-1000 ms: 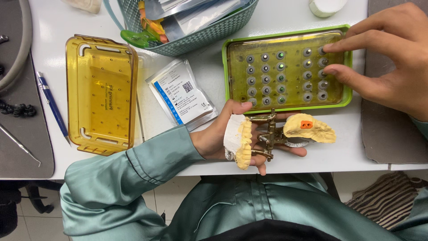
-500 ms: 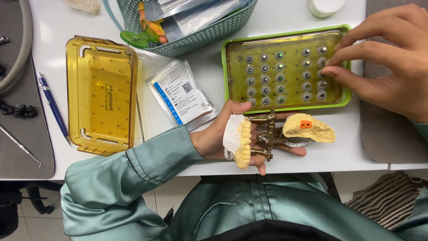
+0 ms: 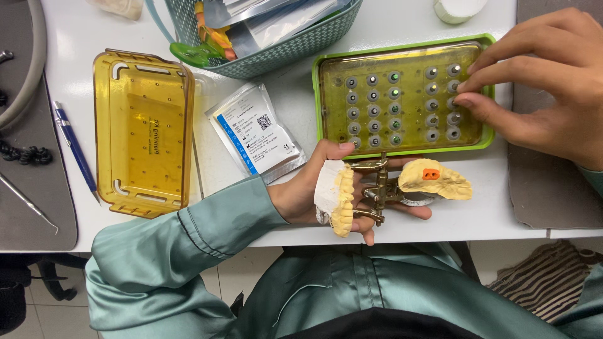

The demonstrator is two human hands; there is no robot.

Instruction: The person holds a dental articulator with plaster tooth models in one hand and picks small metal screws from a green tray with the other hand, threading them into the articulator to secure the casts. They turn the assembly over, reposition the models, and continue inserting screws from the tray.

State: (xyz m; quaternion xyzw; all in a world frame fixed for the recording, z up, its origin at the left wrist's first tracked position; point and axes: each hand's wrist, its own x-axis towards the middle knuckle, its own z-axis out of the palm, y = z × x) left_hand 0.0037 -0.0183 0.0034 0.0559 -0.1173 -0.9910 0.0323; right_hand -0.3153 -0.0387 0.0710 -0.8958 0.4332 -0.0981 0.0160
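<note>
My left hand (image 3: 314, 198) rests palm up at the table's near edge and holds a brass dental articulator (image 3: 375, 191) with yellow plaster tooth models on it, one with an orange insert. My right hand (image 3: 546, 81) reaches over the right side of a green-rimmed tray (image 3: 402, 150) with a translucent yellow inside and rows of small round metal pieces. Its fingertips pinch at one piece in the right-hand columns. Whether a piece is held I cannot tell.
A yellow translucent box lid (image 3: 144, 132) lies at the left, a blue pen (image 3: 74, 150) beside it. A sealed white packet (image 3: 254, 132) lies between lid and tray. A teal mesh basket (image 3: 264, 31) of packets stands at the back. Grey mats (image 3: 31, 188) flank the table.
My right hand has drawn its fingers together over the tray's right columns, going from spread to pinching. My left hand and the articulator have stayed still.
</note>
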